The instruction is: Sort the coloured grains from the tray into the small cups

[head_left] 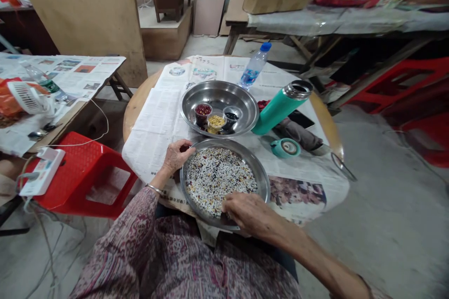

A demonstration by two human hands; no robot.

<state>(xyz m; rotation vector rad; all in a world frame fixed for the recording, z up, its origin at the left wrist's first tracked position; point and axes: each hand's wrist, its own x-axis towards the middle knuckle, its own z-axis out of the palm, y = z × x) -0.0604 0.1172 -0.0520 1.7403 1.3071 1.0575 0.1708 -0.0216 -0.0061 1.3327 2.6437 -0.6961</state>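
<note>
Newspaper [149, 135] runs from the round table's left edge [136, 107] to your left hand [178, 154], its fingers curled at the tray's rim; whether they grip is unclear. The tray [265, 184] of mixed grains [219, 173] sits at the near edge, the basin [240, 93] just beyond. Your right hand [242, 210] bunches its fingers over the grains, any pinch hidden. Rightward stands the tilted green flask [280, 110].
</note>
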